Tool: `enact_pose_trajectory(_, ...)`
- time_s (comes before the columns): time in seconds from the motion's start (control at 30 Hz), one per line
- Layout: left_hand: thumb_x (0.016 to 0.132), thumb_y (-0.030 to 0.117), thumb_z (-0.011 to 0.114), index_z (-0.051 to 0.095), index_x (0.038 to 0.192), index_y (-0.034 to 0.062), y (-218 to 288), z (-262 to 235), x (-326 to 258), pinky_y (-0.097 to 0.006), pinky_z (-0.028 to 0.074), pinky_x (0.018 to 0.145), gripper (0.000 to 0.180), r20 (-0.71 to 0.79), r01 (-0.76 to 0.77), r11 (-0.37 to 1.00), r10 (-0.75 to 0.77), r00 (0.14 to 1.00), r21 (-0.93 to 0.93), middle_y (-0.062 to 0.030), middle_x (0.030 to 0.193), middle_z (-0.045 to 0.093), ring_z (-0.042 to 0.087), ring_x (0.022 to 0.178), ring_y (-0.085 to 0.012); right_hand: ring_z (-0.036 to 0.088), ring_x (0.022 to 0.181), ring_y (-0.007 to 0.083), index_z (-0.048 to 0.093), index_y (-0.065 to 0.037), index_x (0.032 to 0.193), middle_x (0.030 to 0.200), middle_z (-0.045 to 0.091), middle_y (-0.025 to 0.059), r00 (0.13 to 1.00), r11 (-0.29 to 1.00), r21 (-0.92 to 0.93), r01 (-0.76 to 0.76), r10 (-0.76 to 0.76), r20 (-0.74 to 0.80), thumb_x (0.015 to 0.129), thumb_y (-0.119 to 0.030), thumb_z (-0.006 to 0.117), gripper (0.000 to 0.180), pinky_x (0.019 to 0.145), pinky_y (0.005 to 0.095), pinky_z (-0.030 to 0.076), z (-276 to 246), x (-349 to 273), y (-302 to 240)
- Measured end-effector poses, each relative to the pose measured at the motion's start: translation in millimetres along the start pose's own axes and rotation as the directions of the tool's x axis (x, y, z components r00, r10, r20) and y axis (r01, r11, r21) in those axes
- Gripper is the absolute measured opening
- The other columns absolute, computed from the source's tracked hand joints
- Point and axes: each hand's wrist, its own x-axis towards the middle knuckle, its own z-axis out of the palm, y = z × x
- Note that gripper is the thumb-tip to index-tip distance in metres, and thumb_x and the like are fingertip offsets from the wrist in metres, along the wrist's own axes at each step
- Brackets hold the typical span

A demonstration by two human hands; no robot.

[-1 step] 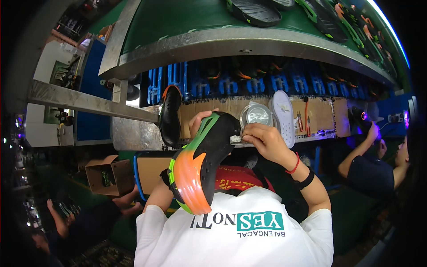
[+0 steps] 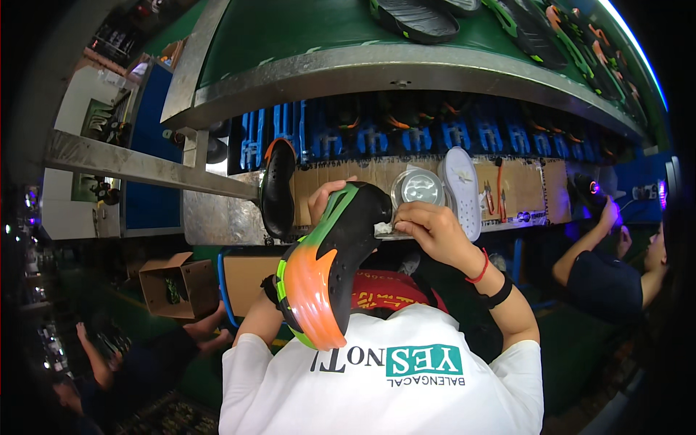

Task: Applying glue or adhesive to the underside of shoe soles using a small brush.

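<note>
A black shoe with an orange front and green trim (image 2: 312,286) is held slanted before my chest. My left hand (image 2: 322,200) is closed around its far left edge, the thumb side hidden behind it. Close to the shoe's far end, my right hand (image 2: 429,226) is closed in a pinch on a small white wad (image 2: 383,228), too small to name surely. Just beyond the right hand sits a round, shallow container with a silvery inside (image 2: 422,187). Beside that lies a white sole with small holes (image 2: 464,196). Another black shoe (image 2: 278,192) stands left of my left hand.
Cardboard (image 2: 522,187) covers the bench, with slim hand tools (image 2: 502,201) on it. Blue racks (image 2: 413,138) line the back under a green conveyor (image 2: 312,29) carrying shoes. A metal bar (image 2: 145,170) crosses at left; an open carton (image 2: 168,286) stands below. Another person (image 2: 605,279) works at right.
</note>
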Motion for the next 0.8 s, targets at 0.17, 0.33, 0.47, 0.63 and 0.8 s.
enact_pose_trajectory(0.17,0.047,0.016,0.094,0.024,0.139,0.0073,-27,-15,-27,-0.04,0.045,0.099,0.116,-0.005,0.127,0.991,-0.128,0.992,-0.04,-0.0206,0.132,0.046,0.053,0.117,-0.0289,0.065,0.076,0.0268,0.064,0.005,0.09,0.087,0.065,0.0145,0.999,0.991,0.131,-0.038,0.035,0.025,0.085,-0.003,0.062,0.01,0.068,0.0306,0.051,2,1,-6)
enact_pose_trajectory(0.33,0.047,0.018,0.094,0.032,0.134,0.0045,-8,-17,-10,-0.038,0.044,0.1,0.108,0.075,0.264,0.945,-0.283,0.956,0.195,-0.0202,0.126,0.053,0.057,0.112,-0.0269,0.066,0.074,0.0275,0.064,0.005,0.09,0.088,0.066,0.014,0.999,0.987,0.158,0.026,-0.023,-0.023,0.085,-0.003,0.063,0.01,0.066,0.0307,0.052,3,0,-1)
enact_pose_trajectory(0.47,0.046,0.025,0.094,0.029,0.136,0.0045,20,7,6,-0.037,0.04,0.101,0.113,-0.036,0.215,0.975,-0.217,0.975,-0.05,-0.0175,0.127,0.05,0.053,0.116,-0.0272,0.065,0.076,0.0313,0.065,-0.002,0.091,0.094,0.065,0.0122,0.998,0.962,-0.267,0.051,-0.062,-0.032,0.082,-0.007,0.065,0.01,0.063,0.0365,0.053,-4,0,-5)
enact_pose_trajectory(0.63,0.046,0.029,0.094,0.032,0.135,0.0071,45,-11,22,-0.036,0.031,0.106,0.111,0.134,0.262,0.949,-0.286,0.949,0.173,-0.0097,0.128,0.048,0.047,0.121,-0.0229,0.064,0.072,0.0308,0.064,-0.002,0.091,0.095,0.065,0.0116,0.988,0.909,-0.409,0.083,-0.129,-0.087,0.079,-0.002,0.067,0.012,0.061,0.037,0.051,-8,1,2)
enact_pose_trajectory(0.8,0.046,0.033,0.094,0.033,0.133,0.0071,54,-15,23,-0.033,0.029,0.106,0.109,0.131,0.703,0.711,-0.697,0.705,-0.004,-0.0074,0.123,0.053,0.046,0.121,-0.0204,0.065,0.073,0.0288,0.063,-0.004,0.09,0.093,0.064,0.0097,0.96,0.878,-0.462,0.126,-0.225,-0.165,0.077,-0.005,0.069,0.014,0.06,0.0352,0.053,-10,4,6)
